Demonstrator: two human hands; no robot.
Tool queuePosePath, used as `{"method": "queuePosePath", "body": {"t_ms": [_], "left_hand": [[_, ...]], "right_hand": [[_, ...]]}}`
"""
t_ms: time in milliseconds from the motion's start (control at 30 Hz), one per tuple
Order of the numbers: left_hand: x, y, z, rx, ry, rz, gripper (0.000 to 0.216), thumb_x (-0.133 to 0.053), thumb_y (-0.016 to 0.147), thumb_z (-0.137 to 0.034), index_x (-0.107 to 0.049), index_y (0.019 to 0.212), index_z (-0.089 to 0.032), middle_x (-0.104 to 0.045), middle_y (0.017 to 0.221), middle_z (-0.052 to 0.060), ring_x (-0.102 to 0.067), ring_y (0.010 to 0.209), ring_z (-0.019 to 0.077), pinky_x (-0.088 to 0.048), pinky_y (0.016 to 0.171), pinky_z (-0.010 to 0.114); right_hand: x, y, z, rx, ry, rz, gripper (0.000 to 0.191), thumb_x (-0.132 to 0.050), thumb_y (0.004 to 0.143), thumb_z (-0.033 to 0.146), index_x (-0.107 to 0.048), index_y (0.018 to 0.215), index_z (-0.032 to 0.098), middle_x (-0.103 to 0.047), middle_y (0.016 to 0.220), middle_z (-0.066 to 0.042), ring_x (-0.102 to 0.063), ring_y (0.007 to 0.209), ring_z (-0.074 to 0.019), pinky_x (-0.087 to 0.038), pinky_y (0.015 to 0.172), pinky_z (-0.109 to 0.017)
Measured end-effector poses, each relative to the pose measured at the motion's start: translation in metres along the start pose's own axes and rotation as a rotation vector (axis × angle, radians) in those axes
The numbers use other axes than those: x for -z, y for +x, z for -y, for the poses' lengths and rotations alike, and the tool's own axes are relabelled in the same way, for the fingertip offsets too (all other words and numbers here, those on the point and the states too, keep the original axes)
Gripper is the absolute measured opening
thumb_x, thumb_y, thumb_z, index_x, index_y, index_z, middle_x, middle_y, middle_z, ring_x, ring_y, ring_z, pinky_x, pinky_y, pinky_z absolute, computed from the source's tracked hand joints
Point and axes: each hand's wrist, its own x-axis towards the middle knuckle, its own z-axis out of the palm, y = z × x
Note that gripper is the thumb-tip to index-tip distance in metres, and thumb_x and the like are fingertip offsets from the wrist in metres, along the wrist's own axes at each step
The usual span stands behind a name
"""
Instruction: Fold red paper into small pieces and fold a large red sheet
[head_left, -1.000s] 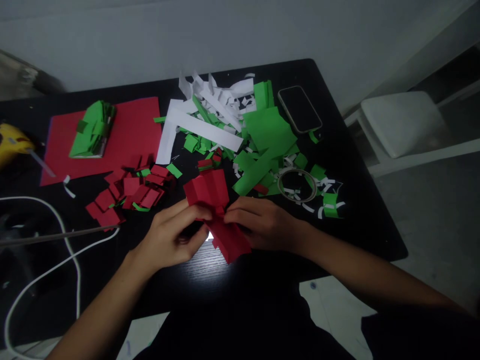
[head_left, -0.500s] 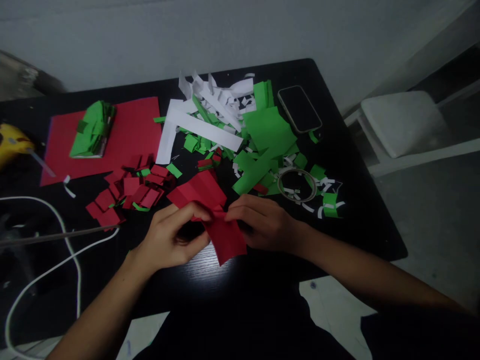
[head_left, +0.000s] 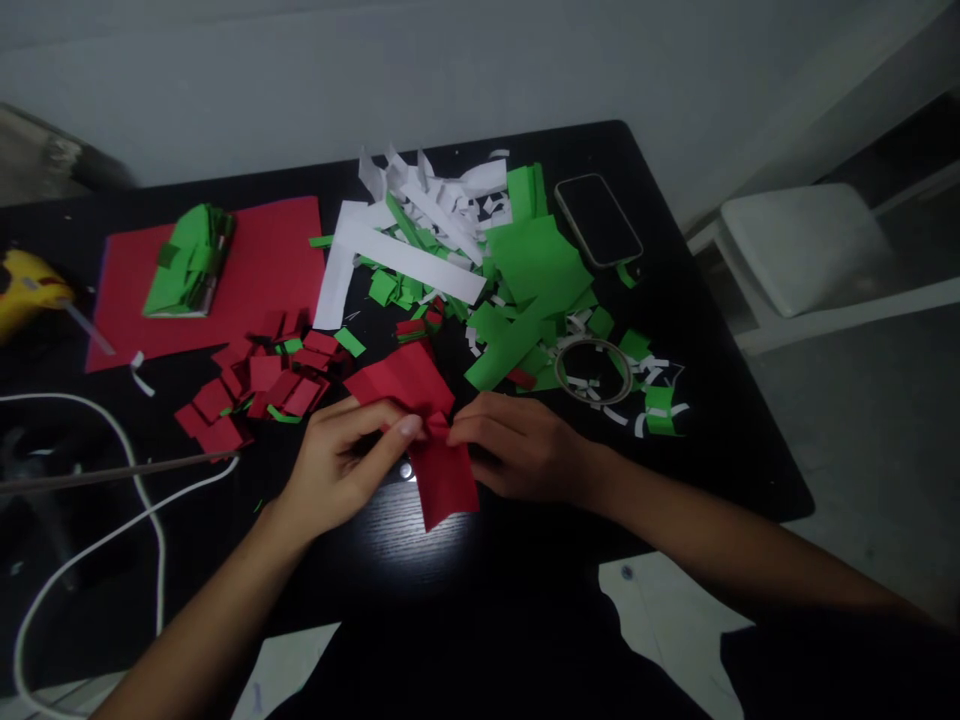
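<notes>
The person wears dark clothing (head_left: 480, 640) with a loose sleeve (head_left: 825, 665), left hand (head_left: 345, 465) and right hand (head_left: 525, 445) bare.

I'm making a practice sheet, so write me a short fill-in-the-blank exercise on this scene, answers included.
The left hand and right hand hold creased paper that is ____.
The tool at the picture's left edge is mostly ____.
The folded bundle on the large sheet is mostly ____.
The phone is nearer the person's ____ hand.
Missing words: red; yellow; green; right.
</notes>
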Motion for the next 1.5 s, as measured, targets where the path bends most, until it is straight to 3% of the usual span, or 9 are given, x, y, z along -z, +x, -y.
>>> {"method": "queuePosePath", "body": {"t_ms": [167,433,733,867,933,1000,1200,1333,1500], "left_hand": [[0.000,0.002,0.000,0.082,-0.108,0.015,0.009,-0.071,0.089,-0.025,-0.075,0.097,-0.021,-0.078,0.090,0.002,-0.072,0.080,0.0162,-0.055,0.072,0.026],[0.005,0.008,-0.004,0.122,-0.203,0.224,0.009,-0.067,0.091,-0.022,-0.076,0.094,-0.021,-0.078,0.087,0.001,-0.072,0.075,0.0133,-0.055,0.070,0.021],[0.001,0.006,0.000,0.213,-0.213,0.062,0.007,-0.068,0.089,-0.022,-0.072,0.094,-0.020,-0.073,0.090,0.001,-0.068,0.080,0.0145,-0.054,0.071,0.023],[-0.004,0.006,-0.002,0.221,-0.221,-0.155,0.052,-0.077,0.083,-0.029,-0.061,0.133,-0.026,-0.071,0.103,0.003,-0.062,0.065,0.0120,-0.052,0.057,0.023],[-0.006,0.007,-0.003,0.214,-0.221,-0.226,0.079,-0.082,0.079,-0.031,-0.045,0.149,-0.029,-0.070,0.108,0.004,-0.064,0.067,0.0134,-0.055,0.058,0.026],[-0.006,0.007,-0.004,0.219,-0.203,-0.248,0.089,-0.084,0.077,-0.033,-0.038,0.153,-0.028,-0.069,0.112,0.007,-0.068,0.076,0.0173,-0.059,0.065,0.029],[0.000,0.007,-0.006,0.298,-0.125,-0.095,0.062,-0.082,0.077,-0.041,-0.059,0.132,-0.023,-0.069,0.118,0.006,-0.069,0.097,0.0233,-0.059,0.083,0.034],[0.001,0.006,-0.004,0.397,-0.189,-0.047,0.051,-0.084,0.073,-0.042,-0.066,0.116,-0.021,-0.073,0.095,0.002,-0.069,0.080,0.0205,-0.057,0.071,0.029],[0.000,0.007,-0.003,0.488,-0.239,-0.107,0.039,-0.084,0.071,-0.042,-0.068,0.097,-0.019,-0.073,0.084,0.000,-0.067,0.071,0.0191,-0.056,0.064,0.028]], "right_hand": [[0.000,0.000,-0.001,0.043,-0.008,0.044,0.005,-0.059,0.095,0.012,-0.064,0.095,0.011,-0.072,0.089,-0.011,-0.067,0.083,-0.0174,-0.058,0.073,-0.027],[-0.003,-0.002,-0.001,0.112,-0.048,0.125,0.010,-0.056,0.096,0.009,-0.064,0.092,0.011,-0.071,0.086,-0.008,-0.067,0.084,-0.0177,-0.058,0.076,-0.028],[-0.001,-0.003,-0.003,0.050,-0.043,0.115,0.013,-0.053,0.094,0.007,-0.064,0.097,0.013,-0.071,0.093,-0.010,-0.065,0.084,-0.0166,-0.057,0.072,-0.027],[0.000,-0.002,-0.003,0.031,-0.026,0.102,0.010,-0.055,0.098,0.014,-0.064,0.097,0.014,-0.070,0.096,-0.011,-0.066,0.087,-0.0166,-0.057,0.076,-0.028],[0.001,-0.001,-0.003,0.022,-0.025,0.111,0.012,-0.053,0.100,0.014,-0.065,0.098,0.015,-0.070,0.098,-0.011,-0.066,0.090,-0.0167,-0.058,0.079,-0.028],[0.002,0.000,-0.003,0.020,-0.024,0.121,0.017,-0.049,0.102,0.013,-0.066,0.099,0.014,-0.070,0.100,-0.011,-0.066,0.092,-0.0167,-0.058,0.080,-0.028],[0.003,0.001,-0.002,0.032,-0.006,0.100,0.018,-0.051,0.101,0.011,-0.068,0.099,0.010,-0.070,0.100,-0.013,-0.066,0.094,-0.0185,-0.058,0.081,-0.030],[0.004,-0.002,-0.003,-0.004,0.025,0.104,0.016,-0.052,0.101,0.014,-0.067,0.105,0.012,-0.068,0.105,-0.014,-0.066,0.100,-0.0194,-0.059,0.086,-0.032],[0.000,-0.001,-0.001,-0.064,0.090,0.025,0.021,-0.057,0.097,0.011,-0.063,0.117,0.015,-0.066,0.110,-0.014,-0.066,0.105,-0.0198,-0.059,0.090,-0.033]]}}
